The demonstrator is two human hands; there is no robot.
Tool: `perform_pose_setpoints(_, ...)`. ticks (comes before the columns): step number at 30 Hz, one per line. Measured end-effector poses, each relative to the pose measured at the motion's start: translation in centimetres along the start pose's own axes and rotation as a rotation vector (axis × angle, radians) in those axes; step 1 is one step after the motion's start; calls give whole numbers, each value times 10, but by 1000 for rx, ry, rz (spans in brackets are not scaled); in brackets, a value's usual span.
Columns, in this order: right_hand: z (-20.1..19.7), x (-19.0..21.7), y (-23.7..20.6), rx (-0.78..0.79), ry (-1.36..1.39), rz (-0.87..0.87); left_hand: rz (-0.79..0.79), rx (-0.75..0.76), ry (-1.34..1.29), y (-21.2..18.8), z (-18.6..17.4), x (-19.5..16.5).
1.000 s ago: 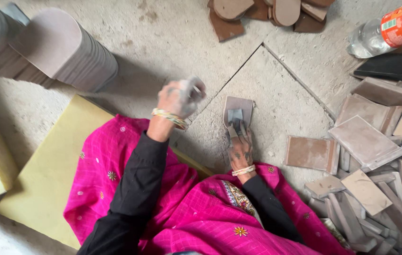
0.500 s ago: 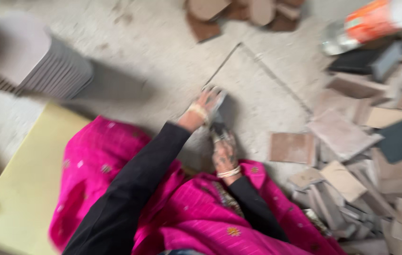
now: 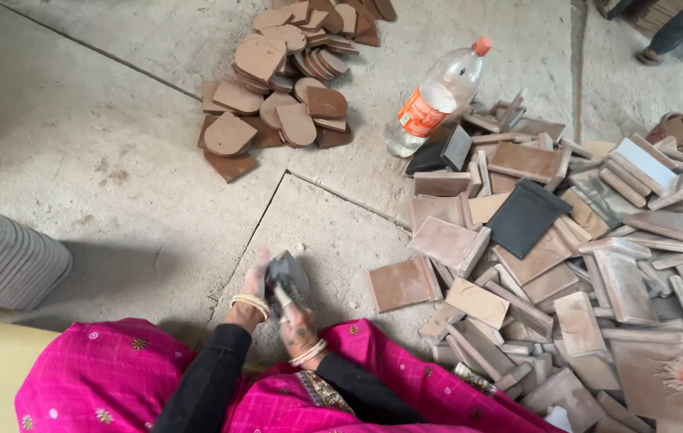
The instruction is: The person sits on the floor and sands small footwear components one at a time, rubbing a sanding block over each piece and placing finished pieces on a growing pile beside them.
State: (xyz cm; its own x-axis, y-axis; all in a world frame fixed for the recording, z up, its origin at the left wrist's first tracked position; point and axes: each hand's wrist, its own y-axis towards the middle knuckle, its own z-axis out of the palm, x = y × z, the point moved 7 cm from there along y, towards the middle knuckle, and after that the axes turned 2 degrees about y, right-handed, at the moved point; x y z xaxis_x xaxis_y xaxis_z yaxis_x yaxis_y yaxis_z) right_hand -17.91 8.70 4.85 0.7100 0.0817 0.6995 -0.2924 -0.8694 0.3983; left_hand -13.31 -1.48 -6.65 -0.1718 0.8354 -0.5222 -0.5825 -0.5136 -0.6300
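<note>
While both hands are meeting low on the concrete floor (image 3: 141, 160), the left hand (image 3: 255, 282) is curling its grip around the left edge of a small grey tile (image 3: 287, 277), and the right hand (image 3: 297, 327) is pinching a thin tool (image 3: 281, 297) against the tile's near face. The tile is sitting near centre, just far of the pink lap (image 3: 197, 385). A loose heap of rectangular tiles (image 3: 566, 265) is spreading to the right, rounded brown pieces (image 3: 285, 88) are lying far, and a plastic bottle (image 3: 436, 98) is leaning beside them. Stacked pale pieces (image 3: 4, 256) are standing left.
</note>
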Motion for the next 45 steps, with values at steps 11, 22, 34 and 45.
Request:
perform_pose_setpoints(11, 5, -10, 12, 53, 156, 241, 127, 127, -395, -18, 19, -18)
perform_pose_setpoints(22, 14, -27, 15, -66, 800, 244, 60, 135, -402, -14, 22, -14)
perform_pose_setpoints(34, 6, -30, 3, -57, 270, 197, 87, 116, -395, -14, 24, -10)
perform_pose_setpoints(45, 10, -28, 20, -41, 26, 182, 84, 290, -377, -3, 30, -7)
